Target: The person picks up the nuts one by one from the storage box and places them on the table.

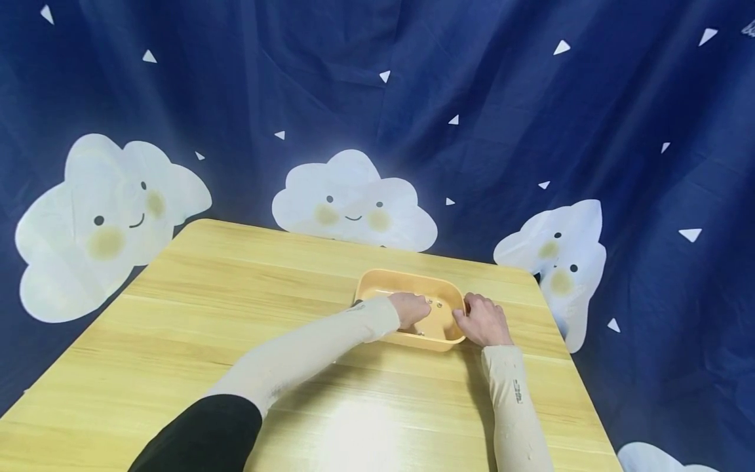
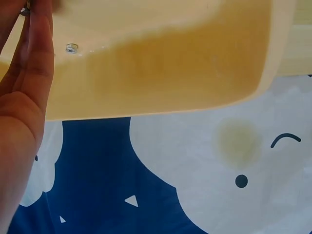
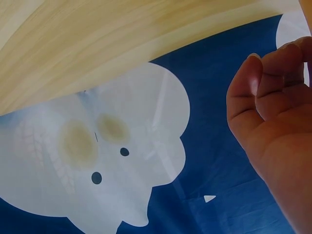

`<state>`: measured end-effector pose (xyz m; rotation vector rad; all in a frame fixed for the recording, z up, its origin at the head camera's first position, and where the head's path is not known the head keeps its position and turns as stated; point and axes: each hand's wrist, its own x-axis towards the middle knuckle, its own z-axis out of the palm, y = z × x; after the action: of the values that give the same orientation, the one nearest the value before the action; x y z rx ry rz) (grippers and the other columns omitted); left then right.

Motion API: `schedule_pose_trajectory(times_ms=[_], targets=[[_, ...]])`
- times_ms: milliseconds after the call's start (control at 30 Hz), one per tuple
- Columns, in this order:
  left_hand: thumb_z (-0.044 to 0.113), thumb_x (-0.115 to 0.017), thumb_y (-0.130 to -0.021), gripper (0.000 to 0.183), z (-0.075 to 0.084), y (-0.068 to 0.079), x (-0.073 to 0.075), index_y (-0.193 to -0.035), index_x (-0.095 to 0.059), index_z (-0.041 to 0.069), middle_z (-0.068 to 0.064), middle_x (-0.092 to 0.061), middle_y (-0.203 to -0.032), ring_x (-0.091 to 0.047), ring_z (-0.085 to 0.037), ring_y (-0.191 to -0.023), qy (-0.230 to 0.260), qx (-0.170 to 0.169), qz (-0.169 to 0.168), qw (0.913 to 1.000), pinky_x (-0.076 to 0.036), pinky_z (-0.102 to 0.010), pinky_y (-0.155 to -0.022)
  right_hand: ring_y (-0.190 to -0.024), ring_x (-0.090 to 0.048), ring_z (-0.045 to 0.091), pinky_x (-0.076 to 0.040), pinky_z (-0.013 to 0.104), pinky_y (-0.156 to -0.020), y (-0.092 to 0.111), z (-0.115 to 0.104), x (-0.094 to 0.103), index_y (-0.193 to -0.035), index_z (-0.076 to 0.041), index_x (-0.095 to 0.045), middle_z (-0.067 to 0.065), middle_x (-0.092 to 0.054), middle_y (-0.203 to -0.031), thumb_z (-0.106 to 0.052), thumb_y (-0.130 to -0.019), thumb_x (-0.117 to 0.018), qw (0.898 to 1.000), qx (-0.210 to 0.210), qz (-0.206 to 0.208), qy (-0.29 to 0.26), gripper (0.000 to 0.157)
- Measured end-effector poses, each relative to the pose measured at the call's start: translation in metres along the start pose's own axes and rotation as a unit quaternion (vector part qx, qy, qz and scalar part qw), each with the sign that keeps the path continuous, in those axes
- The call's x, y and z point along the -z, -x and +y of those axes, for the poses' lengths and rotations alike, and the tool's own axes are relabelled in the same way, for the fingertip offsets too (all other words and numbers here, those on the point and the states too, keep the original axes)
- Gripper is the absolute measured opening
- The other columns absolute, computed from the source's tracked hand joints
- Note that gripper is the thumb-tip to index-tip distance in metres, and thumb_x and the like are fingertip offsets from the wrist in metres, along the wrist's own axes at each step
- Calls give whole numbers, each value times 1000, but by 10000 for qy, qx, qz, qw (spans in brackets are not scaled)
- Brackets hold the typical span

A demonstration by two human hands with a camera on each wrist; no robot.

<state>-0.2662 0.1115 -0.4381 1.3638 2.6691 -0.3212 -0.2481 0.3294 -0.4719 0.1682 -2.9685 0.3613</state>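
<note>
A shallow orange-yellow plastic tray (image 1: 436,345) lies near the back right of the table. Reaching into it, my left hand (image 1: 411,308) has its fingertips low over the tray floor. In the left wrist view, a small shiny metal piece (image 2: 25,9), apparently a nut, is pinched between those fingers, partly hidden. Another metal nut (image 2: 71,48) sits on the floor beside the hand, and several small nuts (image 1: 439,305) show in the head view. My right hand (image 1: 486,321) grips the tray's right end, thumb at the rim and fingers curled outside.
The light wooden table (image 1: 236,295) extends left of the tray and toward me. Its back and right edges are close to the tray. A dark blue curtain (image 1: 501,78) with white clouds hangs behind it.
</note>
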Motion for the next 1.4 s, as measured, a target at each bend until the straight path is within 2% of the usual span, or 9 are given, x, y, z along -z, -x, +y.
schedule_pose_trajectory(times_ms=[133, 400, 667, 967, 1067, 1167, 1400], targets=[[27, -77, -93, 25, -1, 0, 1, -113, -72, 11, -4, -76, -110, -75, -18, -93, 185, -36, -48, 9998, -63, -26, -82, -67, -53, 28, -42, 43, -64, 0, 0, 0, -77, -13, -53, 7, -56, -73, -30, -88, -61, 10000, 9, 27, -20, 21], [26, -76, -93, 31, -3, 0, -4, -120, -71, 11, -5, -74, -117, -74, -20, -99, 599, 116, -138, 9980, -62, -27, -85, -65, -52, 27, -40, 39, -60, 0, 1, -1, -77, -13, -53, 7, -56, -72, -30, -88, -62, 10000, 33, -11, -50, 22], [21, -75, -94, 30, -9, 0, -5, -122, -69, 12, -5, -70, -123, -71, -20, -102, 413, 101, -309, 9986, -61, -28, -90, -65, -52, 27, -39, 37, -58, 0, 0, 0, -79, -13, -53, 7, -56, -73, -30, -88, -61, 9999, 11, -23, -129, 21], [12, -71, -96, 10, -14, -4, -13, -105, -72, 15, -4, -73, -113, -71, -17, -90, 217, -86, -188, 9996, -62, -28, -81, -69, -57, 28, -44, 41, -60, 0, 2, -2, -82, -11, -57, 9, -61, -78, -30, -89, -60, 9999, 12, -26, -164, 20], [8, -71, -94, 10, -16, -5, -14, -99, -71, 16, -3, -73, -111, -69, -16, -87, 255, -109, -175, 9995, -61, -27, -79, -70, -57, 29, -45, 42, -61, 1, 2, -2, -83, -11, -58, 10, -62, -79, -31, -89, -61, 9999, 0, -47, -166, 21], [11, -73, -93, 7, -17, -4, -15, -92, -69, 17, -2, -72, -106, -67, -13, -82, 433, -188, -170, 9987, -60, -24, -73, -70, -58, 29, -46, 43, -61, 1, 2, -2, -84, -11, -58, 10, -63, -80, -32, -89, -61, 9998, -7, -57, -170, 21], [22, -79, -91, 19, -19, -4, -15, -77, -67, 19, 3, -68, -94, -58, -8, -71, 791, -334, -110, 9962, -51, -17, -62, -70, -58, 28, -46, 43, -61, 1, 2, -2, -85, -11, -59, 10, -63, -80, -32, -89, -60, 9998, -18, -95, -192, 21]])
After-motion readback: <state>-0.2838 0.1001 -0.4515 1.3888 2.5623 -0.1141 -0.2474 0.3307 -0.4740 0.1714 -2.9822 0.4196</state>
